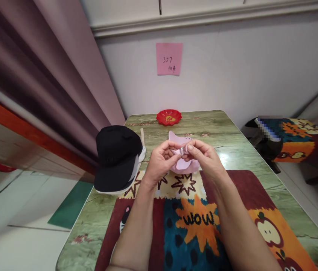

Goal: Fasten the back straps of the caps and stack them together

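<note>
A pink cap (190,166) is at the middle of the table, partly hidden behind both hands. Its strap with a small metal buckle (181,151) is stretched between my fingers. My left hand (164,156) pinches the strap on the buckle's left side. On the buckle's right side, my right hand (201,153) pinches the strap between thumb and fingers. To the left, a black cap (116,154) rests over a whitish one (142,153) near the table's left edge.
A red scalloped dish (169,117) sits at the table's (243,154) far edge. A colourful mat (175,233) covers the near part. A pink note (169,59) is on the wall. Purple curtains hang at left; a patterned stool (297,141) stands right.
</note>
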